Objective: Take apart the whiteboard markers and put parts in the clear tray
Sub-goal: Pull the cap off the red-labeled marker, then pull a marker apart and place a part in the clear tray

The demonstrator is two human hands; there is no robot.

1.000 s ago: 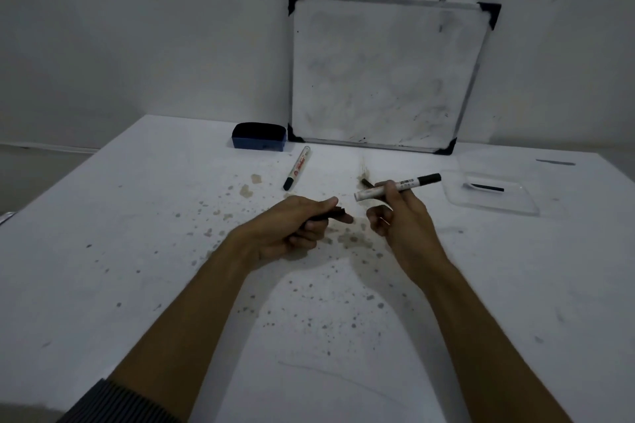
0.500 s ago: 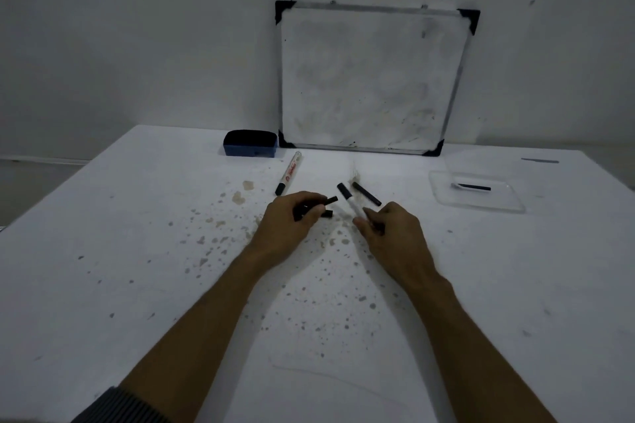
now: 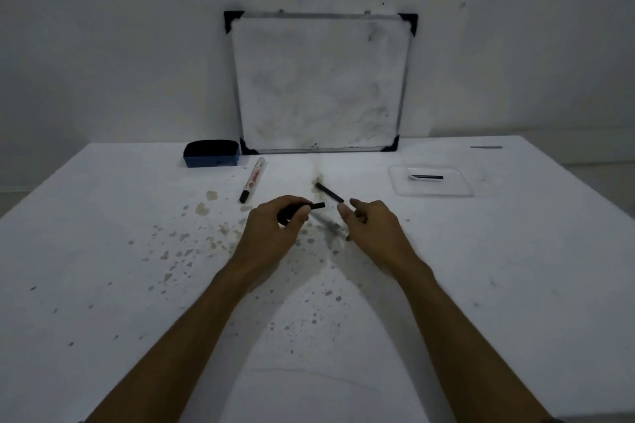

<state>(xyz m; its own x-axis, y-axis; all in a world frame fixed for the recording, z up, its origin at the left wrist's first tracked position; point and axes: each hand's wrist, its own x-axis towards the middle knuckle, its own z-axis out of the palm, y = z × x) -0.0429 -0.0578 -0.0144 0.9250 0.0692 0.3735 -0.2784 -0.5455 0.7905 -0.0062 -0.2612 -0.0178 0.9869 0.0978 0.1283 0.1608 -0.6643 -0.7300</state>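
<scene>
Whiteboard marker with black cap (image 3: 252, 180) lies on the stained white table (image 3: 103, 251) near the smudged whiteboard (image 3: 319, 82), clear plastic tray (image 3: 462, 189) holds one thin black piece (image 3: 427, 177), left hand (image 3: 275, 227) grips a black marker part (image 3: 302, 209), right hand (image 3: 372, 227) loosely curled, hold unclear.

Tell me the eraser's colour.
The eraser has a blue body with a black top, seen in the head view.

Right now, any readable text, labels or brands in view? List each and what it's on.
None can be read.
Marker lying on the table: red print on its white barrel, too blurred to read.
Whiteboard: only smudges, no writing.
Eraser, clear tray and the black part in the left hand: no text visible.
</scene>
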